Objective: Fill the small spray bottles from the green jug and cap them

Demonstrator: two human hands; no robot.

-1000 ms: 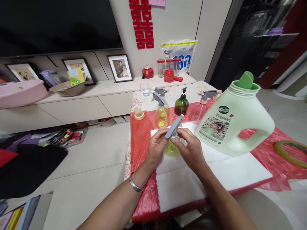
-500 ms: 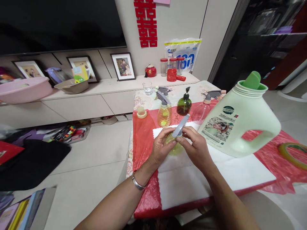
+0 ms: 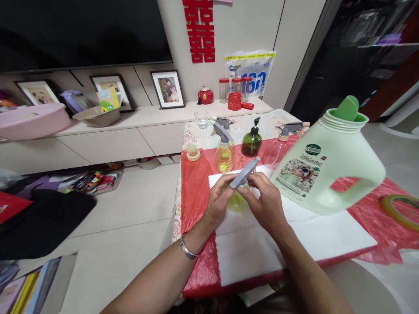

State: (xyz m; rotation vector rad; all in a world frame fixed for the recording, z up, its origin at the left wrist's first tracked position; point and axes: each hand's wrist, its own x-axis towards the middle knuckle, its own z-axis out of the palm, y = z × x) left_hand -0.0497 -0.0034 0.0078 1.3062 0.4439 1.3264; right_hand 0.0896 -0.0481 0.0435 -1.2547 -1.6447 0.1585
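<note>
Small spray bottle (image 3: 236,201): clear yellow-green body, upright on white mat near the table's left edge. Grey trigger head (image 3: 245,172) on its neck, tilted up to the right.

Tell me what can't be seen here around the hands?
Head view:
small spray bottle: body mostly covered by the left hand and right hand.
Its neck under the grey trigger head: hidden by them.
jug label: print too small to read.
tape roll: cut off by the right edge.
</note>
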